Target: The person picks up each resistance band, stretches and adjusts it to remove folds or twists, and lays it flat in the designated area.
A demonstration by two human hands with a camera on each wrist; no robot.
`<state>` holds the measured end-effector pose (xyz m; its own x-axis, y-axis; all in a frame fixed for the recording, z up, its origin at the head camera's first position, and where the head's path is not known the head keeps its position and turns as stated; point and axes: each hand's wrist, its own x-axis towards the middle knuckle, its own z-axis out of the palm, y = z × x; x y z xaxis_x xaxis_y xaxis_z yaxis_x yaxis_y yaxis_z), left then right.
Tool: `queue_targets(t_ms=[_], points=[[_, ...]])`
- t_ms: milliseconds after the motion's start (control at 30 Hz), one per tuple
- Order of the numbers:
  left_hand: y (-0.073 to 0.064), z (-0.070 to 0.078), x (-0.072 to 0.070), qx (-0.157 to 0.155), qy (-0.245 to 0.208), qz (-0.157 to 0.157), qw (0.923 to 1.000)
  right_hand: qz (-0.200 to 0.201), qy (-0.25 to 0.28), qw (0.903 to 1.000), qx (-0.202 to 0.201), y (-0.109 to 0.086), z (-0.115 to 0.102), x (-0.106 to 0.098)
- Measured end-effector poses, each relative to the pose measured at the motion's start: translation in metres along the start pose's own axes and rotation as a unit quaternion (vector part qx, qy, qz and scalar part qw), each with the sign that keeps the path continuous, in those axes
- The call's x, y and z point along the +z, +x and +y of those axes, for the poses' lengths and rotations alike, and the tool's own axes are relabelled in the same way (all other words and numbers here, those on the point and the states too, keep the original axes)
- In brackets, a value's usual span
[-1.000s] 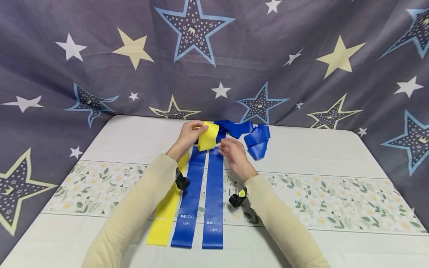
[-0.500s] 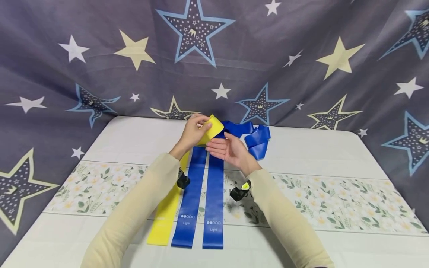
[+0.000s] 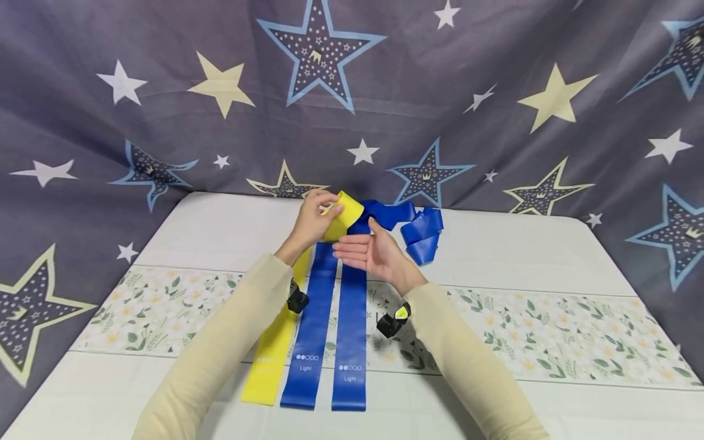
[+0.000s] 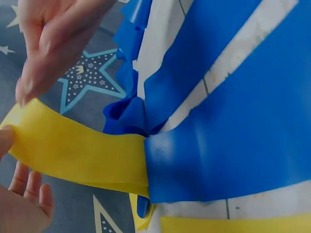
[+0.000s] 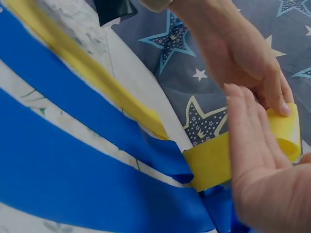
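My left hand (image 3: 312,221) pinches a raised, folded-over stretch of a yellow resistance band (image 3: 349,211) between thumb and fingers at the back of the table. In the left wrist view, this yellow stretch (image 4: 87,150) comes out from behind a blue band (image 4: 233,131). My right hand (image 3: 378,253), fingers straight and thumb apart, is just in front of it, holding nothing. Toward the front lie two flat blue resistance bands (image 3: 309,318) (image 3: 350,318) printed "Light". Left of them, the yellow band's long end (image 3: 266,366) lies partly under my left forearm.
Twisted blue band (image 3: 393,212) runs right from the bundle, ending in a folded blue heap (image 3: 422,235). The white table (image 3: 522,250) has a floral strip (image 3: 528,330) across it. A grey star-patterned cloth (image 3: 473,122) hangs behind the table's back edge.
My right hand has turned its palm inward, straightened its fingers and moved slightly left, then a little down. My left hand has swung the yellow fold up and right; it then dips slightly.
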<state>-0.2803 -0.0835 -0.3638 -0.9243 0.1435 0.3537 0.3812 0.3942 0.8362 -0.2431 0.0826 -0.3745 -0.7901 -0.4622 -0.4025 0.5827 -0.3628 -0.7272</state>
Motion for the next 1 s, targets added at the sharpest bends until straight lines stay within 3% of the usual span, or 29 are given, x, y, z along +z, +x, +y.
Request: queue_targets(t_ms=[167, 367, 467, 567, 733, 833, 900, 1000], points=[[-0.005, -0.006, -0.002, 0.011, 0.014, -0.031, 0.9994, -0.023, 0.075, 0.996, -0.042, 0.003, -0.003, -0.003], [-0.011, -0.007, -0.002, 0.089, 0.074, -0.081, 0.99, 0.017, 0.084, 0.9941, -0.067, 0.005, -0.007, -0.004], [-0.014, -0.007, -0.001, 0.125, 0.104, -0.085, 0.9829, 0.043, 0.079, 0.9933, -0.073, 0.006, -0.007, -0.004], [-0.017, -0.009, 0.001, 0.141, 0.112, -0.074, 0.9808, 0.052, 0.083, 0.9927, -0.071, 0.005, -0.006, -0.005], [-0.022, -0.011, 0.001, 0.146, 0.112, -0.065, 0.9808, 0.056, 0.068, 0.9939, -0.066, 0.005, -0.006, -0.006], [-0.026, -0.012, 0.001, 0.142, 0.091, -0.055, 0.9841, 0.053, 0.028, 0.9958, -0.069, 0.005, -0.006, -0.006], [-0.028, -0.012, 0.003, 0.126, 0.062, -0.033, 0.9896, 0.049, 0.001, 0.9958, -0.077, 0.005, -0.005, -0.005], [-0.033, -0.013, 0.005, 0.068, 0.026, 0.033, 0.9968, 0.044, -0.026, 0.9948, -0.088, 0.005, -0.005, -0.002]])
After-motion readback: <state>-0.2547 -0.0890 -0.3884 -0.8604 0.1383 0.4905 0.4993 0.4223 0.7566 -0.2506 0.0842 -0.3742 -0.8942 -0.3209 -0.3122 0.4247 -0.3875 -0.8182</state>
